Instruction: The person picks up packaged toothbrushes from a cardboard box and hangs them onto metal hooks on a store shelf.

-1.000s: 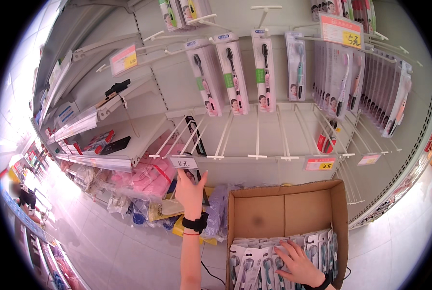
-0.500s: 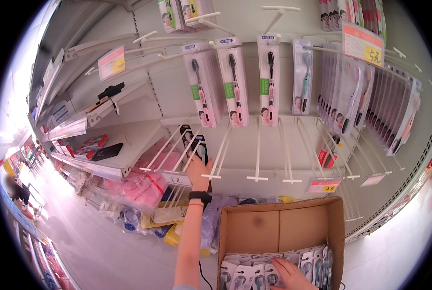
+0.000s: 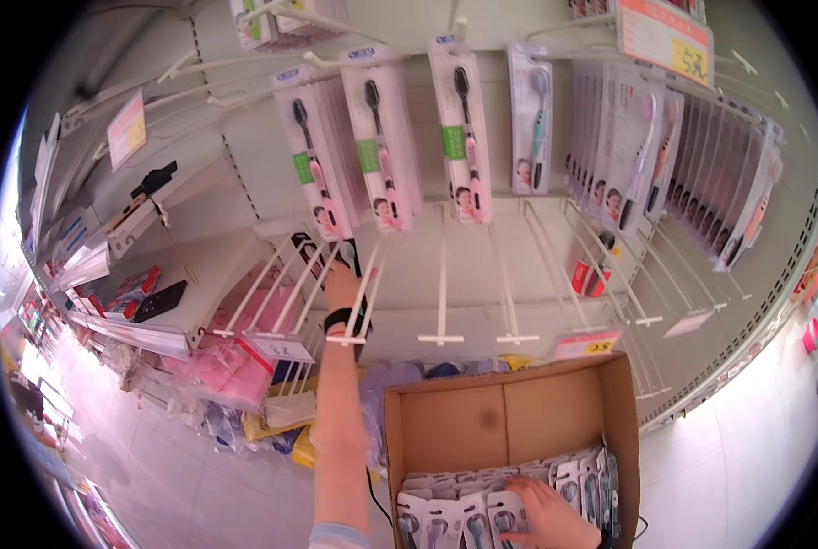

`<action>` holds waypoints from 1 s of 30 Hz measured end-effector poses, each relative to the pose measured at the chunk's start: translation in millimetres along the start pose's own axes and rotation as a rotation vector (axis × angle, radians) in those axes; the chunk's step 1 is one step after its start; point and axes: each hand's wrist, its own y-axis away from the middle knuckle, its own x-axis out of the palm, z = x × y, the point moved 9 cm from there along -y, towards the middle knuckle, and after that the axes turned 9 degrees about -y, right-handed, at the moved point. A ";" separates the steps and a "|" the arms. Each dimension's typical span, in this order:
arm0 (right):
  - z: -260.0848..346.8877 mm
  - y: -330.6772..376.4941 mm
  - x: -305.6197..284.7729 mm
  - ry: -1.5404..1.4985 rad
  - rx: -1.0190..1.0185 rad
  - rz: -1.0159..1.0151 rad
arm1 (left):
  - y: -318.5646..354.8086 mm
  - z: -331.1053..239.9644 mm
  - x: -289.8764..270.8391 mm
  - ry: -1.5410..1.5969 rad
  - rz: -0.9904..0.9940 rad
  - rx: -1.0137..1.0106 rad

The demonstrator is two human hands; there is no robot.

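Observation:
My left arm reaches in among the shelf hooks. My left hand [image 3: 342, 287] is closed around a dark-backed toothbrush pack [image 3: 346, 251], whose top shows above the fingers; the fingertips are partly hidden. Another dark toothbrush pack [image 3: 308, 252] hangs just left of it. Low in front of me, my right hand [image 3: 552, 518] is in an open cardboard box [image 3: 447, 428]. Its thumb and fingers close on the edge of a white-topped toothbrush pack [image 3: 504, 514]. Rows of similar packs stand around that hand.
Long white wire hooks [image 3: 443, 302] jut toward me. Pink toothbrush packs [image 3: 464, 137] hang above, with more packs [image 3: 738, 192] at the right. A red-labelled bottle [image 3: 592, 267] stands behind the hooks. Bagged pink goods [image 3: 221, 366] lie lower left.
The whole view has shifted, so shelf and box sit further left. My left hand has gone deeper between the hooks with its pack. My right hand has closed on a pack in the box.

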 end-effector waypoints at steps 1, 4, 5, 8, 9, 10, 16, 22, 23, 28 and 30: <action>-10.3 -4.1 10.6 -0.106 -0.060 0.102 | 0.2 26.3 -5.5 -0.126 -0.220 0.090; 0.6 -4.7 -5.9 -0.051 -0.057 0.018 | 34.1 12.5 -8.4 0.012 0.014 0.207; 3.0 -1.3 -10.0 -0.035 -0.049 0.022 | 45.1 19.5 -12.0 0.014 0.043 0.287; 2.9 5.8 -16.3 0.046 -0.019 0.045 | 101.1 27.2 -20.9 0.099 0.228 0.457; -0.9 5.8 -18.9 0.096 -0.010 0.048 | 129.6 22.3 -33.3 0.174 0.347 0.471; -4.1 8.0 -19.9 0.146 -0.001 0.050 | 160.5 16.8 -45.0 0.248 0.465 0.485; -1.2 6.4 -4.3 -0.032 -0.063 0.095 | 310.4 -6.5 -130.8 0.227 0.315 0.640; -8.0 2.1 14.3 0.076 -0.094 0.126 | 401.5 -23.3 -139.2 0.222 0.348 0.811; -7.0 0.5 13.5 0.055 -0.102 0.120 | 410.0 -27.9 -137.4 0.217 0.370 0.860; 13.1 1.7 -4.2 -0.122 -0.156 0.091 | 425.1 -31.7 -135.6 0.128 0.410 0.897; 15.5 3.8 -7.9 -0.216 -0.152 0.091 | 426.5 -31.9 -134.4 0.123 0.423 0.886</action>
